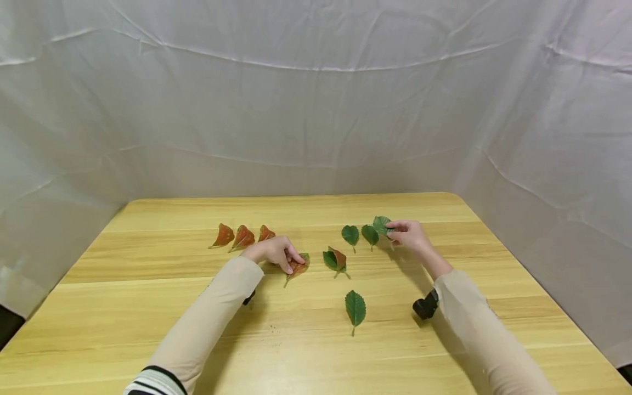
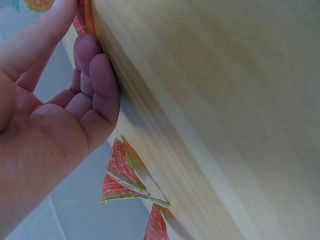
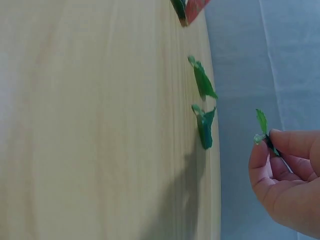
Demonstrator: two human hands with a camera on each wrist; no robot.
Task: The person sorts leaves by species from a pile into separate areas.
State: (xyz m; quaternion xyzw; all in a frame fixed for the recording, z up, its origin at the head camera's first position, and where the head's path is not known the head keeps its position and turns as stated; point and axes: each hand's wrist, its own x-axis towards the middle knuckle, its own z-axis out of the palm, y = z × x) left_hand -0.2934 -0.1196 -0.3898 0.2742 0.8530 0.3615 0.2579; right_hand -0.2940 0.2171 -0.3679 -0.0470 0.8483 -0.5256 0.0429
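My left hand (image 1: 277, 252) pinches a red leaf (image 1: 299, 267) with greenish edges between thumb and forefinger, low over the middle of the table. In the left wrist view the thumb and fingers (image 2: 102, 82) meet around that leaf near the top edge. At the back right, my right hand (image 1: 410, 236) holds a green leaf (image 1: 381, 224) by its lower part. The right wrist view shows this leaf (image 3: 262, 122) raised off the table in the fingertips. Two green leaves (image 1: 350, 235) lie just left of it.
Several red leaves (image 1: 243, 237) sit in a row at the back left. Between the hands, a curled red leaf (image 1: 338, 258) overlaps a green one (image 1: 328, 259). Nearer the front lies a single green leaf (image 1: 355, 308). Grey sheeting (image 1: 306, 120) surrounds the wooden table (image 1: 296, 351).
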